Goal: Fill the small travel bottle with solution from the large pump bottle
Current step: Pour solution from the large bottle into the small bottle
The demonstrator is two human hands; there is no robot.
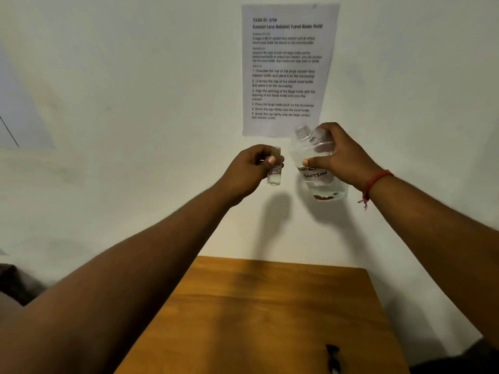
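A plain indoor room set up as a staging spot for recorded tasks, rather than a lived-in kitchen or bathroom. At twelve o'clock a bare, off-white painted wall (135, 103) fills most of the view, and a printed instruction sheet (289, 68) hangs on it at about one o'clock, headed with a task ID and a numbered list of steps. At six o'clock a simple wooden table (270, 306) stands pushed against the wall, its top lit warmly. At five o'clock a small dark object (332, 357) lies on it, too blurred to identify. At ten o'clock a paler panel (19, 114), possibly a board, shows.
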